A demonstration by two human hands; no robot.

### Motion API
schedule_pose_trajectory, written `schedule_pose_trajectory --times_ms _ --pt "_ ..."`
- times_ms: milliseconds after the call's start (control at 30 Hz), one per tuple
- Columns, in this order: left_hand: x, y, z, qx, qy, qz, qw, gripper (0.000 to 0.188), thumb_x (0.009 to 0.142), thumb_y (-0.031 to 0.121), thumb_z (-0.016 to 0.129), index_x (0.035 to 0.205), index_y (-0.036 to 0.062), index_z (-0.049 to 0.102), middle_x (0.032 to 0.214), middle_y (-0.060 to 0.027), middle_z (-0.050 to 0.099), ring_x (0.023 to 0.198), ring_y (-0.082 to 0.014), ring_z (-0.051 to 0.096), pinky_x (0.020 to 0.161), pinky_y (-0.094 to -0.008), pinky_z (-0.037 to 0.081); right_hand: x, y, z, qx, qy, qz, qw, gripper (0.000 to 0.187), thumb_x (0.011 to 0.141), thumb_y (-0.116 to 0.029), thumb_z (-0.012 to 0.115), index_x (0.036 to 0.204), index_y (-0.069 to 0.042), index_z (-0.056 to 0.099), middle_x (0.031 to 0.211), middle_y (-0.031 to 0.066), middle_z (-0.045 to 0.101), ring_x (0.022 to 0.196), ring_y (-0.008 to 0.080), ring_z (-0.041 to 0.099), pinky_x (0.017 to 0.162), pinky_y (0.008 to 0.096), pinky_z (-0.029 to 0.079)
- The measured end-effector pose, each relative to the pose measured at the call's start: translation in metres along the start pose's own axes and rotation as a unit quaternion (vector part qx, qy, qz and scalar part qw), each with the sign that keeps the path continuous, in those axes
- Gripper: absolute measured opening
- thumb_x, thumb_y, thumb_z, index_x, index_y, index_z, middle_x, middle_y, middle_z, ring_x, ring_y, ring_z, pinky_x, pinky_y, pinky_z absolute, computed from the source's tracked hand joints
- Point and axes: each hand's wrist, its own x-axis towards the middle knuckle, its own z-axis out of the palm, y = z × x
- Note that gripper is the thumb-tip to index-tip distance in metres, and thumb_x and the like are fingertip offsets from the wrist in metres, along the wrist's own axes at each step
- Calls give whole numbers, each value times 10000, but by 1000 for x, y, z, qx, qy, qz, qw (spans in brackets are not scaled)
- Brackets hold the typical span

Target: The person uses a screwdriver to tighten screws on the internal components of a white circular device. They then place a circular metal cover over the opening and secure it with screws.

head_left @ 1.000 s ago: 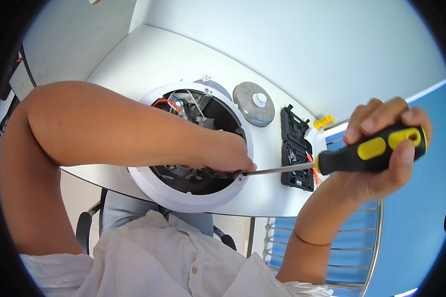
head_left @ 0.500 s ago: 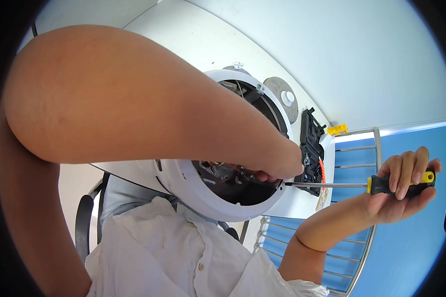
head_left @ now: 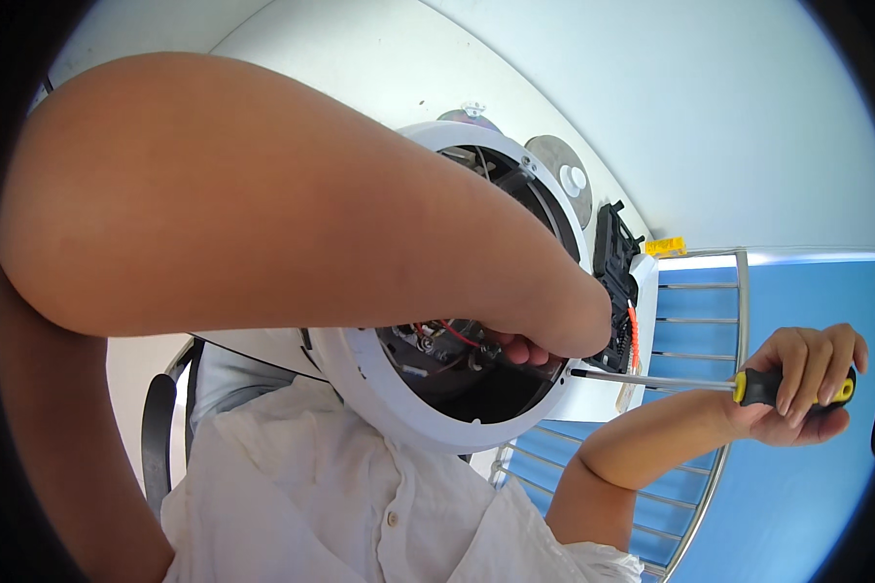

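Note:
A round white housing [head_left: 360, 389] stands open, with dark parts and red wires [head_left: 462, 333] inside. My left arm reaches across it and hides much of the opening. My left hand [head_left: 546, 330] is over the right side of the rim, its fingers curled down into the opening; what they grip is hidden. At the right, my right hand [head_left: 805, 374] is closed round the black and yellow handle of a screwdriver [head_left: 685, 383]. The screwdriver lies nearly level, its dark tip at the outer right side of the rim, close below my left hand.
On the white table [head_left: 360, 58], a grey disc with a white knob [head_left: 574, 180] lies beyond the housing. A black tool case [head_left: 614, 248] sits to the right, with an orange-red item [head_left: 633, 330] and a yellow item [head_left: 665, 247] nearby. Metal rails [head_left: 742, 311] stand beyond the table's edge.
The housing appears slightly further right and lower in view. My right hand and the screwdriver sit a little lower, with the tip still at the rim.

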Motion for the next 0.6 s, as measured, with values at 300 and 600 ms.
schedule_pose_trajectory --times_ms 300,600 --pt "-2 4 3 11 -6 -10 1000 497 943 428 375 656 50 521 562 -43 471 526 -156 445 551 -324 387 -17 -5 -5 9 47 -62 997 335 744 -143 724 933 -57 462 650 48 524 399 112 539 376 195 456" --pt "5 3 3 13 -10 -22 1000 484 941 422 384 650 56 513 560 -36 464 525 -151 438 553 -315 384 11 0 1 -41 -32 54 997 278 801 -148 649 960 -22 458 726 63 478 464 115 530 424 223 438"
